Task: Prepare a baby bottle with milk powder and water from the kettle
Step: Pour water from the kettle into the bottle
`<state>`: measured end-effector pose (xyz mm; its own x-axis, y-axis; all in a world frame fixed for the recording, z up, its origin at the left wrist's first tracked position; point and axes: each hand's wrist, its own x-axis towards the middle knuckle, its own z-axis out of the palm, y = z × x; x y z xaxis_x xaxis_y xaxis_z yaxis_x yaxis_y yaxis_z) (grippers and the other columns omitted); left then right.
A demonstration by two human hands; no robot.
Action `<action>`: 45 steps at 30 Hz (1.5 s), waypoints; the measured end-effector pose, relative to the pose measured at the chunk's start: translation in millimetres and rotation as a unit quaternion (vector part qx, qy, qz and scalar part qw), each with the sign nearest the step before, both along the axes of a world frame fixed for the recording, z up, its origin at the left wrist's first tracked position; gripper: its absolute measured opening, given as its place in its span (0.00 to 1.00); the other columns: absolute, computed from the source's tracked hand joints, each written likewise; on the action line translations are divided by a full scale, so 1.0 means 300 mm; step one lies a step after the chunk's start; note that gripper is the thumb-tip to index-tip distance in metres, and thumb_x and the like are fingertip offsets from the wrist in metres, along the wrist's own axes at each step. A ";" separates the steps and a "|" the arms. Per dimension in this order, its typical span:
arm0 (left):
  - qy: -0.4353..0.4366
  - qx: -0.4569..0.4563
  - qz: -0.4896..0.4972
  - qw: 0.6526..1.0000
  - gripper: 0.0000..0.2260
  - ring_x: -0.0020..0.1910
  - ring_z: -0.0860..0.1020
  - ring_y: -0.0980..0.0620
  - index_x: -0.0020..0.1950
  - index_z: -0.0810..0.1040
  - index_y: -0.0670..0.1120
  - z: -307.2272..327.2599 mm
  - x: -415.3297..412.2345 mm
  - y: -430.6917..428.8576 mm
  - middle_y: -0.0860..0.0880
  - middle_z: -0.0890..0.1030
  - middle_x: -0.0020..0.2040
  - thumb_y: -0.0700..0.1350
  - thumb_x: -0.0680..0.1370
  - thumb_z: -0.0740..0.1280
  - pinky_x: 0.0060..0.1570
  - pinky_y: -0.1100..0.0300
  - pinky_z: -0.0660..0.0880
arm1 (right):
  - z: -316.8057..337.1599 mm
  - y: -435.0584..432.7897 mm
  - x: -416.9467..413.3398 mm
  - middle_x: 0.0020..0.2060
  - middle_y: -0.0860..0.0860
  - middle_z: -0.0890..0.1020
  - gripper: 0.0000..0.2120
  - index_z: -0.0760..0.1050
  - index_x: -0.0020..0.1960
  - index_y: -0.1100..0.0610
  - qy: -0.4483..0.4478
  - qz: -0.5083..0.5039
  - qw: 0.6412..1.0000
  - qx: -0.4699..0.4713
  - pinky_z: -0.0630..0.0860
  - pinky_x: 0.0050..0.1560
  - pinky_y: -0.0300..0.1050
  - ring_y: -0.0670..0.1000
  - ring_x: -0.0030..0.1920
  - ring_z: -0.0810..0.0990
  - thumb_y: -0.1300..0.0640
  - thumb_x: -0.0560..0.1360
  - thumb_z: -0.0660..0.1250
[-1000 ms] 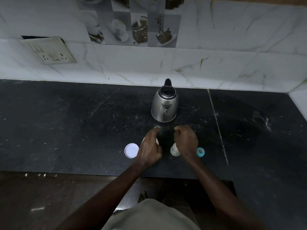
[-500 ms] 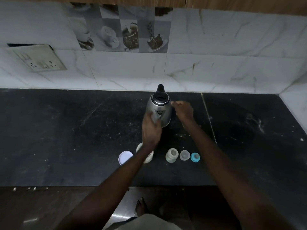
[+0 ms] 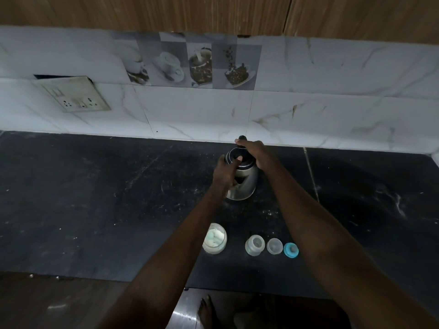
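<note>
Baby bottle (image 3: 255, 245) stands open in front of kettle (image 3: 244, 184), on person's side. Powder jar (image 3: 214, 238) front-left of kettle. Right hand (image 3: 255, 151) grasps handle (image 3: 242, 138) behind kettle lid. Left hand (image 3: 224, 173) clasps kettle's side, thumb on lid. Risks: narrow bottle mouth, so a fast pour could splash; unheld bottle could tip; hot steel may burn left palm.

Black stone counter (image 3: 95, 198) with kettle (image 3: 244, 186), jar (image 3: 214, 241), bottle (image 3: 254, 245), clear cap (image 3: 274, 246), blue ring (image 3: 291, 250).
</note>
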<state>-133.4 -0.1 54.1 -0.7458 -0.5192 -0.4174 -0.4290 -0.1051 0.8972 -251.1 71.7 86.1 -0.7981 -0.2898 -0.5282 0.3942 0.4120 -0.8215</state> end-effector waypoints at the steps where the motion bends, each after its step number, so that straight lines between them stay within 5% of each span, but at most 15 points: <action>1: -0.012 0.051 0.009 0.999 0.27 0.48 0.82 0.47 0.75 0.69 0.51 0.004 0.003 -0.001 0.46 0.79 0.67 0.59 0.80 0.71 0.56 0.36 0.83 | -0.003 0.003 -0.003 0.51 0.61 0.86 0.23 0.81 0.61 0.66 -0.008 -0.006 1.000 -0.010 0.79 0.53 0.50 0.57 0.47 0.83 0.50 0.75 0.78; 4: -0.020 0.087 0.021 0.996 0.29 0.48 0.83 0.46 0.76 0.68 0.51 0.010 0.005 -0.002 0.46 0.81 0.65 0.58 0.78 0.73 0.53 0.35 0.84 | -0.017 0.012 -0.009 0.45 0.58 0.86 0.17 0.83 0.53 0.63 -0.024 -0.019 0.999 -0.030 0.80 0.46 0.46 0.55 0.41 0.84 0.51 0.73 0.80; 7: -0.007 0.093 0.032 0.995 0.24 0.57 0.84 0.40 0.70 0.74 0.48 0.012 0.016 0.005 0.43 0.82 0.64 0.56 0.78 0.75 0.47 0.32 0.84 | -0.040 0.025 0.008 0.42 0.57 0.85 0.11 0.83 0.46 0.60 -0.036 -0.035 0.996 -0.069 0.81 0.44 0.45 0.53 0.37 0.84 0.54 0.72 0.81; 13: 0.018 0.096 0.039 0.994 0.29 0.66 0.80 0.44 0.75 0.71 0.52 -0.007 0.085 0.049 0.48 0.78 0.70 0.49 0.76 0.78 0.56 0.35 0.83 | -0.075 0.096 0.059 0.46 0.60 0.89 0.20 0.86 0.56 0.65 -0.013 -0.025 0.994 -0.101 0.85 0.50 0.51 0.55 0.40 0.88 0.54 0.70 0.83; 21: 0.081 0.162 0.019 0.983 0.35 0.60 0.84 0.40 0.75 0.71 0.51 -0.011 0.185 0.134 0.43 0.79 0.69 0.37 0.72 0.80 0.48 0.41 0.86 | -0.081 0.225 0.151 0.42 0.56 0.90 0.13 0.88 0.48 0.58 0.057 -0.020 0.989 -0.135 0.84 0.44 0.45 0.53 0.40 0.88 0.51 0.69 0.82; 25: 0.103 0.148 -0.003 0.984 0.37 0.64 0.82 0.38 0.75 0.72 0.51 -0.006 0.225 0.173 0.42 0.78 0.70 0.35 0.69 0.82 0.54 0.31 0.82 | -0.084 0.293 0.204 0.43 0.54 0.90 0.12 0.88 0.49 0.56 0.109 -0.018 0.981 -0.158 0.84 0.43 0.42 0.51 0.41 0.88 0.50 0.69 0.82; 32: 0.140 0.137 -0.027 0.980 0.40 0.63 0.83 0.38 0.75 0.72 0.49 -0.029 0.280 0.196 0.39 0.80 0.68 0.30 0.67 0.81 0.55 0.33 0.82 | -0.118 0.345 0.273 0.46 0.51 0.89 0.10 0.88 0.50 0.52 0.164 -0.038 0.970 -0.175 0.83 0.44 0.41 0.47 0.44 0.87 0.52 0.70 0.81; 38: 0.147 0.145 -0.025 0.978 0.41 0.63 0.83 0.41 0.74 0.73 0.50 -0.056 0.314 0.227 0.40 0.77 0.71 0.30 0.65 0.82 0.53 0.38 0.84 | -0.157 0.376 0.299 0.48 0.51 0.89 0.15 0.87 0.52 0.56 0.175 -0.046 0.971 -0.159 0.85 0.52 0.50 0.51 0.48 0.88 0.52 0.68 0.83; 45: 0.156 0.136 -0.030 0.978 0.43 0.70 0.78 0.37 0.74 0.73 0.49 -0.095 0.336 0.255 0.38 0.68 0.75 0.34 0.61 0.83 0.61 0.31 0.79 | -0.174 0.412 0.339 0.50 0.49 0.87 0.12 0.87 0.50 0.51 0.180 -0.053 0.964 -0.188 0.81 0.47 0.39 0.46 0.48 0.87 0.55 0.68 0.83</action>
<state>-32.6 76.5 25.6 -0.8850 -0.3713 -0.2811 -0.1514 -0.3413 0.9277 -149.5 195.4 34.0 -0.9457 -0.3133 -0.0862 0.0801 0.0322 -0.9963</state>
